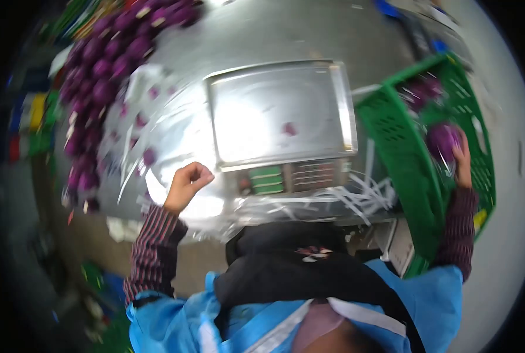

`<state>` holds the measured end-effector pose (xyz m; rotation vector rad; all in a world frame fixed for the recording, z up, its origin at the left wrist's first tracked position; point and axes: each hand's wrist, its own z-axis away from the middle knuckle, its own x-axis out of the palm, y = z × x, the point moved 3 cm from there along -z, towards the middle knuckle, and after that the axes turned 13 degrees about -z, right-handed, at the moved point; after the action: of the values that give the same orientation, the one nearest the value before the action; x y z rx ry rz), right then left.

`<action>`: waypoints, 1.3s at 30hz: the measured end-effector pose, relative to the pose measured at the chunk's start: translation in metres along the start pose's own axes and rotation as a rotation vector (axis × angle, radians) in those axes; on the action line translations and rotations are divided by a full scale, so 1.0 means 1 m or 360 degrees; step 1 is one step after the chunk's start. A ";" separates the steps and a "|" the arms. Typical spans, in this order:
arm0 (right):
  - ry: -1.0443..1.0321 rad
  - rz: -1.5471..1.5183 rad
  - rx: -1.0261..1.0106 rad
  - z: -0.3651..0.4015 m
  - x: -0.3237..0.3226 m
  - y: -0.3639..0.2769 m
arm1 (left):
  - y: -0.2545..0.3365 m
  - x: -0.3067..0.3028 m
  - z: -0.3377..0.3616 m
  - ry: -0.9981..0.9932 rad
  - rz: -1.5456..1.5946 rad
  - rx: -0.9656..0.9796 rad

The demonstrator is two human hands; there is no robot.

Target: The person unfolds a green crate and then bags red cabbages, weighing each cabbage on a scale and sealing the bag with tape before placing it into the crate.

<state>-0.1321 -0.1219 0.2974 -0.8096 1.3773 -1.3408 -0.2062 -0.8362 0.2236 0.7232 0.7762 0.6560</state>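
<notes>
My right hand [462,162] reaches into a green plastic crate [405,156] and grips a round red cabbage [442,141] that shines as if wrapped in clear film. More purple heads [418,93] lie at the crate's far end, blurred. My left hand [190,183] hovers by the lower left corner of a weighing scale [280,117], its fingers curled in and nothing visible in them. On the scale's metal pan is only a small purple scrap [289,129].
A large pile of red cabbages [104,67] covers the table's left side. Beside it lie clear plastic and purple leaf bits [149,156]. White strips [356,197] are tangled along the front edge of the metal table [245,29]. A pale wall [506,117] stands right of the crate.
</notes>
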 end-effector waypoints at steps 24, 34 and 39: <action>-0.1373 0.0472 -0.0693 0.124 0.712 -0.032 | -0.249 -0.097 0.018 0.0552 -0.1039 0.1044; -0.1061 0.0381 0.0154 0.094 0.763 0.003 | -0.248 -0.195 0.104 0.1463 0.0271 0.0209; -0.1023 0.0346 -0.0027 0.106 0.764 -0.030 | -0.242 -0.177 0.125 0.0548 0.0745 -0.0024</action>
<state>-0.2415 -0.8775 0.1851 -0.9638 0.9308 -0.7971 -0.1419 -1.1499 0.1672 0.7961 0.9224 1.2322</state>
